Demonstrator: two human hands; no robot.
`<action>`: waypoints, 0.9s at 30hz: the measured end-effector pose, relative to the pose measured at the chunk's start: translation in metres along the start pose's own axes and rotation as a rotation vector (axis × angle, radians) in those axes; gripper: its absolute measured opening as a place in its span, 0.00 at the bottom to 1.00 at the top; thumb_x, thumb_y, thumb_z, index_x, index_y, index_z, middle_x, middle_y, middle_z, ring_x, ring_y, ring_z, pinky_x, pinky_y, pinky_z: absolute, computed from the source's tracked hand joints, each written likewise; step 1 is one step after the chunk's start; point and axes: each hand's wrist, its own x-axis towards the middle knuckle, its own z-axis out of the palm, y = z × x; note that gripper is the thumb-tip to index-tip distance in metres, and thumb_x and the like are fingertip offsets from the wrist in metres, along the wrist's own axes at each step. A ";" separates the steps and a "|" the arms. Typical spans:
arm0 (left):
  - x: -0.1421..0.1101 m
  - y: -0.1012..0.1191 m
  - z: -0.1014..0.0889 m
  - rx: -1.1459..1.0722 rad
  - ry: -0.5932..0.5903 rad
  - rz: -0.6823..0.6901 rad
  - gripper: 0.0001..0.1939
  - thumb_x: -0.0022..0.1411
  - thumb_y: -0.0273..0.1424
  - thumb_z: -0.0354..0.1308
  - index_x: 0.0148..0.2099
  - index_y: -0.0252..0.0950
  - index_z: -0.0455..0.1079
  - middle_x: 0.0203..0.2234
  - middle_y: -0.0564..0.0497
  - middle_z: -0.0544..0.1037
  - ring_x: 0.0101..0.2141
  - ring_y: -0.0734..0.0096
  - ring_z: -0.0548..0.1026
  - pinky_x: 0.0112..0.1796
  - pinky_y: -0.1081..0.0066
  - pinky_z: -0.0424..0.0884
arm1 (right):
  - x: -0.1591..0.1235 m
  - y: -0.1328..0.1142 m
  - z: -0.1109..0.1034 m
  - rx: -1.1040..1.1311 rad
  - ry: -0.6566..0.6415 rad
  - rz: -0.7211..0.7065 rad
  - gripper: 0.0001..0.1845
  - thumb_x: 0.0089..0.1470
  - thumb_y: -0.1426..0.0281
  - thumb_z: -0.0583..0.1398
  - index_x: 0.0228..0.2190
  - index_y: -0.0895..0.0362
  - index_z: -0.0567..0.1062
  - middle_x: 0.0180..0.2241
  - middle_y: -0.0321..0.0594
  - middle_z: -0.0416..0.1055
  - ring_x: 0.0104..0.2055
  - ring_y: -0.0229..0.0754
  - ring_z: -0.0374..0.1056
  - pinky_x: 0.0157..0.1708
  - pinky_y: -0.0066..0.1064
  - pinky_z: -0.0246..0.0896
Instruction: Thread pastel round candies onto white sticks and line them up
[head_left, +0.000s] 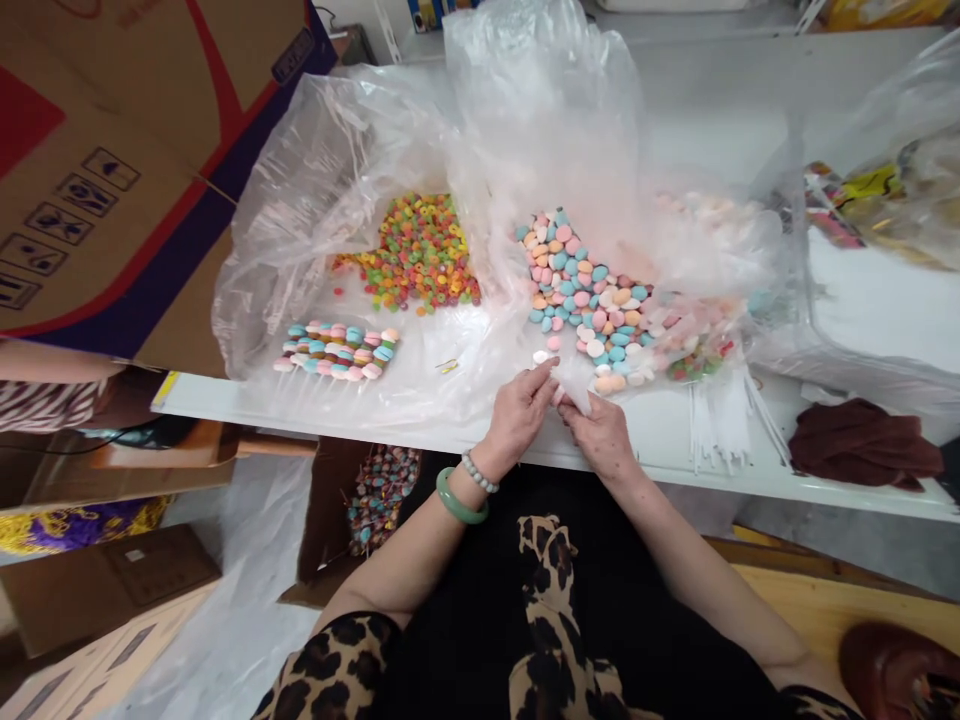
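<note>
My left hand (519, 412), with a beaded bracelet and a green bangle, has its thumb and fingers pressed together at the table's front edge. Close against it is my right hand (602, 437), its fingers closed around a fold of translucent plastic (576, 390). A bit of pale pink shows between the fingertips; what the left fingers pinch is mostly hidden. Just beyond the hands, pastel pink, blue, orange and white candies (581, 290) spill from a clear plastic bag (555, 110). To the left lie finished-looking rows of candy skewers (337, 352).
Small colourful ring candies (427, 250) lie on plastic at the left. White sticks (720, 425) and a brown cloth (862, 440) are at the right. A large cardboard box (150, 150) stands far left. Below the table edge, an open carton holds more candy skewers (382, 490).
</note>
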 end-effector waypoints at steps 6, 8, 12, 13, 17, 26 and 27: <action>0.007 0.014 -0.034 0.159 0.381 0.085 0.13 0.64 0.36 0.54 0.46 0.37 0.74 0.35 0.48 0.77 0.34 0.71 0.73 0.38 0.71 0.69 | 0.004 0.010 -0.007 0.350 0.294 0.180 0.10 0.44 0.65 0.63 0.29 0.57 0.73 0.18 0.29 0.64 0.15 0.32 0.55 0.14 0.25 0.50; 0.015 0.011 -0.034 0.223 0.295 0.124 0.08 0.63 0.32 0.55 0.40 0.36 0.75 0.32 0.49 0.77 0.34 0.71 0.73 0.39 0.71 0.68 | 0.006 0.010 -0.007 0.402 0.320 0.167 0.10 0.43 0.65 0.63 0.30 0.57 0.72 0.17 0.28 0.63 0.14 0.31 0.54 0.13 0.24 0.49; 0.031 -0.004 -0.013 0.378 -0.007 0.132 0.08 0.62 0.25 0.54 0.39 0.37 0.75 0.32 0.49 0.74 0.34 0.70 0.73 0.37 0.71 0.68 | 0.004 0.010 -0.005 0.459 0.255 0.143 0.10 0.43 0.66 0.63 0.29 0.58 0.72 0.18 0.28 0.64 0.13 0.29 0.53 0.12 0.23 0.47; 0.035 -0.008 -0.007 0.431 -0.032 0.118 0.10 0.62 0.24 0.53 0.41 0.37 0.74 0.34 0.48 0.73 0.35 0.69 0.73 0.38 0.71 0.68 | 0.003 0.010 -0.006 0.475 0.245 0.141 0.09 0.43 0.66 0.63 0.29 0.58 0.72 0.18 0.28 0.64 0.13 0.29 0.53 0.12 0.23 0.47; 0.045 -0.018 0.007 0.636 -0.091 0.018 0.12 0.63 0.25 0.50 0.45 0.38 0.73 0.37 0.47 0.72 0.36 0.66 0.73 0.37 0.69 0.67 | 0.003 0.012 -0.010 0.499 0.230 0.174 0.10 0.43 0.67 0.63 0.29 0.58 0.73 0.17 0.27 0.63 0.13 0.28 0.52 0.11 0.23 0.45; 0.019 -0.012 -0.026 0.443 0.139 0.224 0.13 0.66 0.32 0.51 0.50 0.39 0.71 0.39 0.48 0.75 0.40 0.71 0.74 0.42 0.73 0.67 | 0.003 0.013 -0.014 0.545 0.173 0.248 0.12 0.41 0.66 0.66 0.29 0.60 0.74 0.16 0.28 0.62 0.13 0.28 0.51 0.11 0.22 0.42; 0.021 -0.013 -0.041 0.443 0.241 0.221 0.13 0.67 0.34 0.50 0.49 0.38 0.72 0.38 0.48 0.75 0.39 0.70 0.74 0.42 0.72 0.67 | 0.003 0.014 -0.013 0.543 0.174 0.255 0.12 0.41 0.66 0.66 0.29 0.60 0.74 0.16 0.28 0.62 0.13 0.28 0.51 0.11 0.22 0.42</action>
